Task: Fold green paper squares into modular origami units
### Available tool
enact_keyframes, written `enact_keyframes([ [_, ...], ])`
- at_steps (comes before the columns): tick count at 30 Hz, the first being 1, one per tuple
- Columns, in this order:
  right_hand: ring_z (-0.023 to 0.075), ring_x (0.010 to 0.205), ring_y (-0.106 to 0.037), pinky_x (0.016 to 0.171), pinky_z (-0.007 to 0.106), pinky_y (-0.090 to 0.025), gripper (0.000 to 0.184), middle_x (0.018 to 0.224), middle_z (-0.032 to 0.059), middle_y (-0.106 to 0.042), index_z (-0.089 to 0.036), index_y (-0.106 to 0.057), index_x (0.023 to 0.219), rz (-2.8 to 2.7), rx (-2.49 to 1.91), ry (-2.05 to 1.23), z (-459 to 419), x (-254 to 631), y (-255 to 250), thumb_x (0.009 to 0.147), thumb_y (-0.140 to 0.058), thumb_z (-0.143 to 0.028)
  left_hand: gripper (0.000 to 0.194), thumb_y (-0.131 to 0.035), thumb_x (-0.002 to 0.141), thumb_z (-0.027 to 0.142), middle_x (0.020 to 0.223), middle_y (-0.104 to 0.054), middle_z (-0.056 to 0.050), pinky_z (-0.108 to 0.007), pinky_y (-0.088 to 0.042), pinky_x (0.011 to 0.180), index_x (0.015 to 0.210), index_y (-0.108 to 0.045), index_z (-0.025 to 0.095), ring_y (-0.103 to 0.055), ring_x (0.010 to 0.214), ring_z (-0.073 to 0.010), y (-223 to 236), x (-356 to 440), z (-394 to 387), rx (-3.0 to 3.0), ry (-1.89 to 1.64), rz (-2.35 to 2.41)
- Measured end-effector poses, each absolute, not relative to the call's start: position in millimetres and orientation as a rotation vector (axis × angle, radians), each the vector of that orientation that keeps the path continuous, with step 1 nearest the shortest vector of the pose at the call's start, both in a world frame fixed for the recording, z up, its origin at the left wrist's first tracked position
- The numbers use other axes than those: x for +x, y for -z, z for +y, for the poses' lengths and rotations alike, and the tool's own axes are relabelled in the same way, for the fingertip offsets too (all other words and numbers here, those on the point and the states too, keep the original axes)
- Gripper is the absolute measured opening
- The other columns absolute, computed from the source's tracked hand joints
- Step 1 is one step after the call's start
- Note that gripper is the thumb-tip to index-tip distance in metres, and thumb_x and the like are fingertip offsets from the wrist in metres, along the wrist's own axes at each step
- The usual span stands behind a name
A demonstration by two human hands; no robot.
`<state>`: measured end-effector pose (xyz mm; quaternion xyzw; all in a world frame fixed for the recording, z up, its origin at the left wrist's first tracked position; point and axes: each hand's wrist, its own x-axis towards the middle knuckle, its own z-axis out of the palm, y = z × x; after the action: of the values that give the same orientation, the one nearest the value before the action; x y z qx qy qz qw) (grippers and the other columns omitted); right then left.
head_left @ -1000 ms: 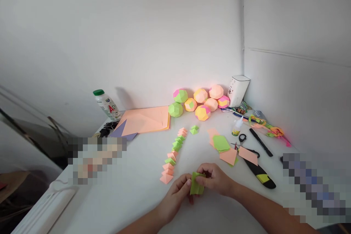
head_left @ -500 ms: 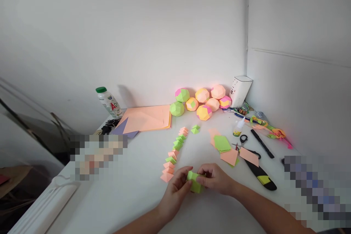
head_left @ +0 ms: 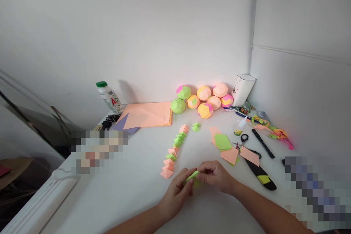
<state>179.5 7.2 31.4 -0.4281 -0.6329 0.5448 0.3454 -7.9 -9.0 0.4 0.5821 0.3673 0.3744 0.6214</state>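
Between both hands, just above the white table, is a small piece of green paper (head_left: 194,175). My left hand (head_left: 178,188) pinches its left side between thumb and fingers. My right hand (head_left: 215,176) grips the right end, the fingertips closed and partly covering it. Left of the hands runs a row of folded paper pieces (head_left: 177,150), peach and green, overlapping one another. A separate green folded piece (head_left: 195,127) lies at the row's far right. Loose green paper sheets (head_left: 222,142) and peach paper sheets (head_left: 229,155) lie beyond my right hand.
Multicoloured paper balls (head_left: 205,110) are grouped by the wall. Right of the sheets lie scissors (head_left: 244,138), a black-and-yellow cutter (head_left: 263,177), a black pen (head_left: 263,143) and a glue bottle (head_left: 240,127). Large peach sheets (head_left: 148,113) and a white bottle (head_left: 110,98) stand back left.
The green paper has been tilted, so its broad face now shows as a narrow strip. Both hands still hold it, and the view has shifted slightly.
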Motion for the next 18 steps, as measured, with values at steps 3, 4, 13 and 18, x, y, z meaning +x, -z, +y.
enact_keyframes([
  [3, 0.0110, 0.058, -0.045, 0.056, 0.024, -0.037, 0.025, 0.062, -0.0014, -0.052, -0.014, -0.065, 0.069, -1.615, -1.125, -1.402, 7.1, 177.7, -33.8, 0.076, -0.065, -0.038, 0.038, -0.048, 0.087, 0.044, 0.088, -0.058, -0.004, -0.026, -0.047, 0.059, 0.118, -0.060, 0.025, -0.051, 0.058, -0.0118, -2.9, -7.6, -10.0, 1.333, -0.837, 0.856],
  [4, 0.0111, 0.058, -0.046, 0.056, 0.024, -0.038, 0.025, 0.062, -0.0012, -0.053, -0.014, -0.065, 0.070, -1.606, -1.135, -1.404, 6.9, 177.3, -34.2, 0.075, -0.065, -0.038, 0.040, -0.047, 0.087, 0.044, 0.081, -0.058, -0.003, -0.025, -0.046, 0.057, 0.119, -0.059, 0.023, -0.050, 0.056, -0.0115, -4.3, -7.5, -10.5, 1.336, -0.821, 0.857],
  [13, 0.0094, 0.057, -0.043, 0.054, 0.022, -0.037, 0.027, 0.067, -0.0022, -0.052, -0.016, -0.058, 0.077, -1.539, -1.221, -1.430, 5.5, 177.7, -28.1, 0.071, -0.070, -0.040, 0.045, -0.042, 0.089, 0.047, 0.052, -0.042, 0.005, -0.020, -0.033, 0.045, 0.117, -0.060, 0.017, -0.039, 0.043, -0.0088, -12.7, -6.4, -12.7, 1.367, -0.753, 0.829],
  [18, 0.0111, 0.063, -0.047, 0.059, 0.023, -0.038, 0.023, 0.072, -0.0005, -0.053, -0.015, -0.060, 0.076, -1.542, -1.164, -1.447, 6.0, 177.9, -24.3, 0.073, -0.069, -0.036, 0.049, -0.041, 0.088, 0.050, 0.051, -0.040, 0.006, -0.021, -0.032, 0.045, 0.117, -0.058, 0.015, -0.038, 0.044, -0.0091, -13.5, -6.1, -12.6, 1.386, -0.723, 0.823],
])
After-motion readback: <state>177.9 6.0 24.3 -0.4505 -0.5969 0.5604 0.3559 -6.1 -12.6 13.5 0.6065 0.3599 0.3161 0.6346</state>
